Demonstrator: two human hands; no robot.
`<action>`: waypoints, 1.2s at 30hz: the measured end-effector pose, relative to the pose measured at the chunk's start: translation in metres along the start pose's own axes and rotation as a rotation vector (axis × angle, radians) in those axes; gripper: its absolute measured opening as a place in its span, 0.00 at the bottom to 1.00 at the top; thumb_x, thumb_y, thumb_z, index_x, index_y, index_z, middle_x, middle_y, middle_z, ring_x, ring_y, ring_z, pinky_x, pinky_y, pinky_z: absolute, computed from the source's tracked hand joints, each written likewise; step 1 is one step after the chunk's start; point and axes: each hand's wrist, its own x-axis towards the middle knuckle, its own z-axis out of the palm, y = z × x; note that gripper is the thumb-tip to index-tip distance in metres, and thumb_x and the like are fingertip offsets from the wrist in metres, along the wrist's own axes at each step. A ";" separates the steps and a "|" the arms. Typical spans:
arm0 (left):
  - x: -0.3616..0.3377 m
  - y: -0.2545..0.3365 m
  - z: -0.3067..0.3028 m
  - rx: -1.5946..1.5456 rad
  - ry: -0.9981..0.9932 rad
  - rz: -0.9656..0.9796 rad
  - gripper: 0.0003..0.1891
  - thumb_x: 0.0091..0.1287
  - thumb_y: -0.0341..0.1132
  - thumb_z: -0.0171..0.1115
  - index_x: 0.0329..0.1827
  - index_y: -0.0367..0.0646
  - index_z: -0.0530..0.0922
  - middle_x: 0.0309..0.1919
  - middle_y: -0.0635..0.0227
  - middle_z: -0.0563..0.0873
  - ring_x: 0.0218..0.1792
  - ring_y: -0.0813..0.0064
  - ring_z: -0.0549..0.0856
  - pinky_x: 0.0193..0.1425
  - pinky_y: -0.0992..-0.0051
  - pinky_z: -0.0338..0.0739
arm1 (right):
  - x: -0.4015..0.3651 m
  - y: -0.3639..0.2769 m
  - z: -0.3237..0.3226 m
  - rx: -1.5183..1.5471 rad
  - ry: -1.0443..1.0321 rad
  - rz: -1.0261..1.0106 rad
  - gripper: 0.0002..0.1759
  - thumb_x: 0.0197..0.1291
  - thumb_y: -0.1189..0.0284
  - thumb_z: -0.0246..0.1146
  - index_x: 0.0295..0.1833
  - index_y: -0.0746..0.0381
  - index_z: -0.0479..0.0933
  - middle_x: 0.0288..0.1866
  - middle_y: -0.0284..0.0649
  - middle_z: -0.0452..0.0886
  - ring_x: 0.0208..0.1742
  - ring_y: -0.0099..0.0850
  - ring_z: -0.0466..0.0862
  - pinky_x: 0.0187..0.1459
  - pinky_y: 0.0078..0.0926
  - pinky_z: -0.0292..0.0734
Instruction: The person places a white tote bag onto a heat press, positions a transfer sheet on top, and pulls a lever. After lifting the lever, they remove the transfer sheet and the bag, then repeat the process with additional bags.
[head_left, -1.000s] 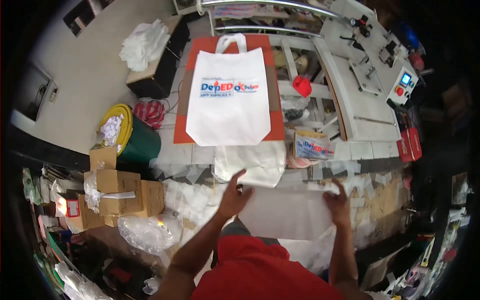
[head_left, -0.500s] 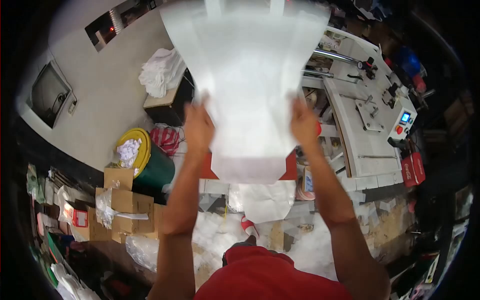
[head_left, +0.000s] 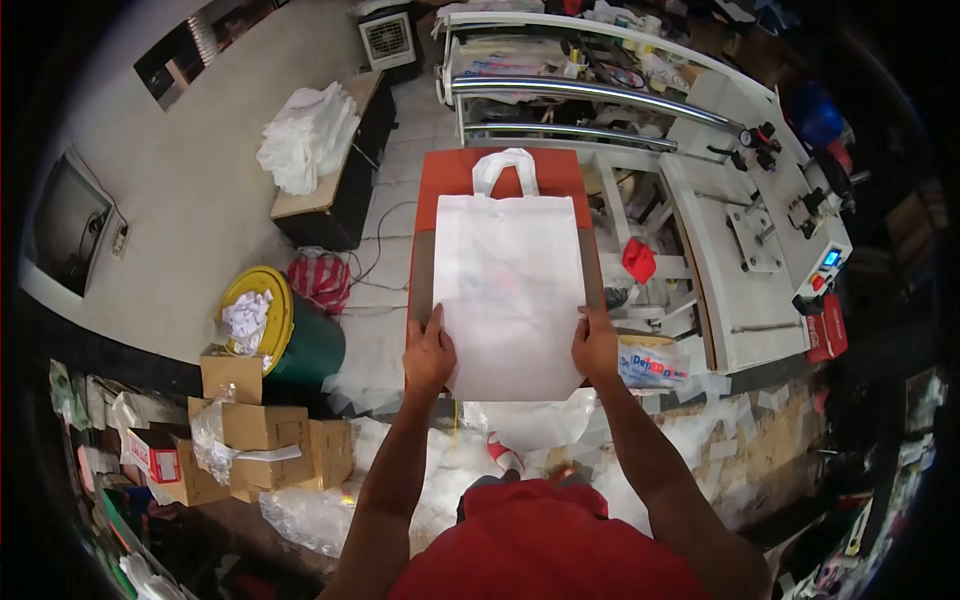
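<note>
A: What has each grip got?

B: The left grip (head_left: 430, 358) holds the left side of the bag (head_left: 512, 320), the right grip (head_left: 597, 347) its right side. The undersides of the fingers are hidden, so I can't tell how tightly.

A: And the bag lies where?

B: Down the middle of the red board (head_left: 566, 172), handle (head_left: 508, 156) towards the far edge. The near corners are hidden, so I can't tell whether its bottom overhangs.

A: What could go wrong?

B: An uneven pull might skew it against the board's side edges, or crease it. Faint colour shows through; if that's another bag underneath, dragging could shift both. The handle might flop over if the top slackened.

A: What's around?

B: The box (head_left: 652, 362) sits off the near right corner, beside the right forearm; a wide elbow could knock it. Past the right edge are a red cloth (head_left: 638, 260) and the press (head_left: 735, 300). Bars (head_left: 600, 96) beyond the far edge would hamper a long reach. Off the left edge: a cable (head_left: 379, 238), the bin (head_left: 315, 340) and a white stack (head_left: 312, 140) on its desk (head_left: 345, 205).
</note>
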 end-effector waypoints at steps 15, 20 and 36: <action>-0.015 -0.022 -0.002 -0.224 0.135 -0.327 0.19 0.70 0.30 0.52 0.63 0.38 0.70 0.47 0.52 0.78 0.48 0.55 0.78 0.52 0.60 0.74 | -0.012 0.046 -0.030 0.178 0.120 0.142 0.10 0.60 0.77 0.60 0.47 0.65 0.76 0.27 0.44 0.77 0.28 0.35 0.79 0.33 0.31 0.74; -0.121 -0.123 -0.017 0.021 0.376 -0.484 0.19 0.76 0.40 0.48 0.59 0.30 0.69 0.54 0.44 0.76 0.55 0.48 0.77 0.60 0.58 0.71 | -0.089 0.243 -0.055 -0.135 -0.039 0.273 0.03 0.54 0.78 0.59 0.35 0.65 0.76 0.30 0.51 0.81 0.34 0.50 0.82 0.38 0.44 0.78; -0.363 0.005 0.081 0.119 -1.014 -0.482 0.07 0.62 0.36 0.63 0.38 0.42 0.81 0.32 0.55 0.84 0.37 0.57 0.86 0.42 0.61 0.80 | -0.128 0.637 -0.069 -0.609 0.207 0.813 0.33 0.60 0.50 0.63 0.59 0.67 0.76 0.53 0.57 0.81 0.56 0.53 0.81 0.57 0.46 0.75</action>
